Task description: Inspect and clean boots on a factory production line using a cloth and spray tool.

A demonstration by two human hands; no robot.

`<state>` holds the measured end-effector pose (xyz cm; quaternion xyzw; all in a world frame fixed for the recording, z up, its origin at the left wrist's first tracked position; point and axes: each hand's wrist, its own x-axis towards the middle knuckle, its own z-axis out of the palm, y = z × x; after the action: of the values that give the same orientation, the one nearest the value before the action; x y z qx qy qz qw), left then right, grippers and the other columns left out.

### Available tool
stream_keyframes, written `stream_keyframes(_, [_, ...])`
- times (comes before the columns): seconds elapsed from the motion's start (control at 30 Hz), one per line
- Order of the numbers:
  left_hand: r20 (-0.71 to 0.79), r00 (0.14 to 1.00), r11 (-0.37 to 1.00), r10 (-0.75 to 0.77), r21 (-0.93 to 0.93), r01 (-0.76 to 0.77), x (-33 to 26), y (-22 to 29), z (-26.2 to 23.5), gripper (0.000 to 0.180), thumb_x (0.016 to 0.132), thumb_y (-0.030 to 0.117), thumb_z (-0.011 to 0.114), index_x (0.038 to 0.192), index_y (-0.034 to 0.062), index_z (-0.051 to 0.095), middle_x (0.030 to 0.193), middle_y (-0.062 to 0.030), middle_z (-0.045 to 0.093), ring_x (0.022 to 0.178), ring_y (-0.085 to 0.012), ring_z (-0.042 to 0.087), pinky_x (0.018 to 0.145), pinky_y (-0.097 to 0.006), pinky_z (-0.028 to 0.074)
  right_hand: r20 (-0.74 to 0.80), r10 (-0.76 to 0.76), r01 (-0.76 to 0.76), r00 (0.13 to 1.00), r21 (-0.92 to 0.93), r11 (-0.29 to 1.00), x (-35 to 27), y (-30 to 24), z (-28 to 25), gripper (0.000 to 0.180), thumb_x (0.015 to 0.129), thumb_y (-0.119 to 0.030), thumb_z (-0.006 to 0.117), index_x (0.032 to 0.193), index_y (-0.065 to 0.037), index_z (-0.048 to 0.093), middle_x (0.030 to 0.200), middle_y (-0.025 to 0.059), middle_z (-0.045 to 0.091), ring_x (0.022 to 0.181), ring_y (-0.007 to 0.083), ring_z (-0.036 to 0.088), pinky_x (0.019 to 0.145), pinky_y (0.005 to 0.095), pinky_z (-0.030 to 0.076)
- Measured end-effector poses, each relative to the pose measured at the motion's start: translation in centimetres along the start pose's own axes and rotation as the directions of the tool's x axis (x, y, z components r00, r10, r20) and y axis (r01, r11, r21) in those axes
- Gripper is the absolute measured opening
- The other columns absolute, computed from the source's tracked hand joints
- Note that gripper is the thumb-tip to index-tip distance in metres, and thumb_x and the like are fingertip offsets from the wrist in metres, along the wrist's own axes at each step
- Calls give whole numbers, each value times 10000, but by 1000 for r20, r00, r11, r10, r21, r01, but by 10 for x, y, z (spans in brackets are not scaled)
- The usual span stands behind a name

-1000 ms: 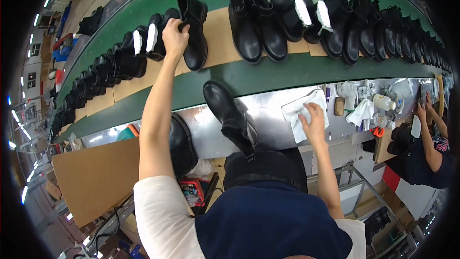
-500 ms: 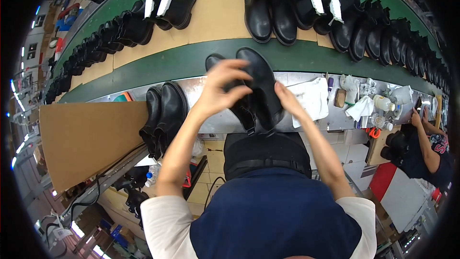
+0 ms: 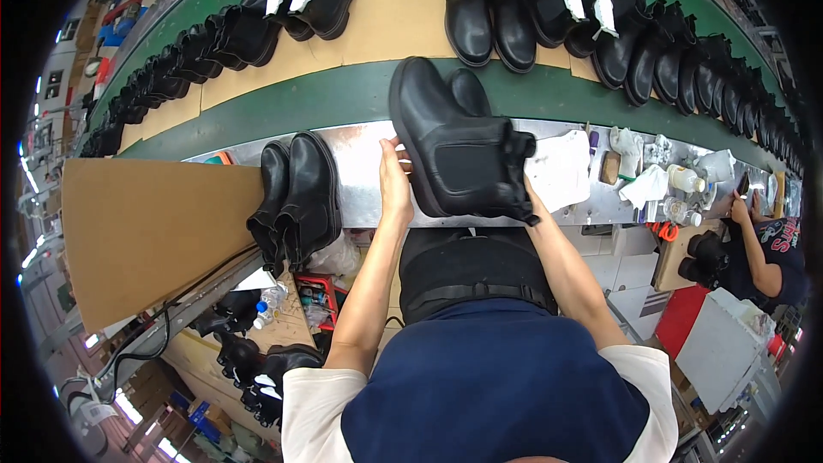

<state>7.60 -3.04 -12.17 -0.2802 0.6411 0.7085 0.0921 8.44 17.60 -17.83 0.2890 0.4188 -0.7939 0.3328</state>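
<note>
A black ankle boot (image 3: 424, 116) with a side elastic panel is raised in front of me, its toe up and to the left. Behind it shows the toe of a second black boot (image 3: 470, 91). My left hand (image 3: 395, 182) grips the front boot along its sole edge, fingers partly behind it. At the shaft's open end is my right hand (image 3: 535, 202), mostly hidden by the boots; its finger pose and exact hold are not visible. Another pair of black boots (image 3: 310, 180) stands on the metal bench to the left.
A cardboard sheet (image 3: 159, 236) stands at the left. Right on the metal bench (image 3: 360, 154) lie a white cloth (image 3: 559, 173), bottles (image 3: 686, 178) and orange-handled scissors (image 3: 664, 231). Rows of boots line the green conveyor (image 3: 334, 94) beyond. A co-worker (image 3: 767, 249) is at far right.
The front boot has turned so its side faces up and its shaft points right. My left hand has gone from above the boots to the sole edge; my right hand has slid toward the shaft.
</note>
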Motion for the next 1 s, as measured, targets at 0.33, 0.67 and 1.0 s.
stream_keyframes(0.33, [267,950,984,-160,-30,174,-29,27,-6,774,896,657,208,1322,33,381,1137,-132,526,926,-202,539,828,-408,412,-164,-194,193,967,-22,981,-48,-13,15,721,902,-617,317,1250,-7,479,1146,100,589,1062,182,550,912,344,430])
stream_keyframes(0.67, [607,787,828,-110,-382,411,17,-23,22,696,926,588,240,1331,36,366,1236,-133,513,1168,-234,481,1017,-348,374,19,-593,508,805,-539,672,-82,-59,34,866,891,-666,123,1158,39,548,1088,173,599,1055,249,537,920,338,377])
stream_keyframes(1.0, [391,895,828,213,-558,47,34,-32,22,653,943,551,275,1302,15,377,1239,-120,479,1118,-206,498,966,-329,407,-21,-862,613,506,-694,377,-50,-39,43,697,927,-572,290,1284,22,357,1135,275,546,1105,405,510,914,393,391])
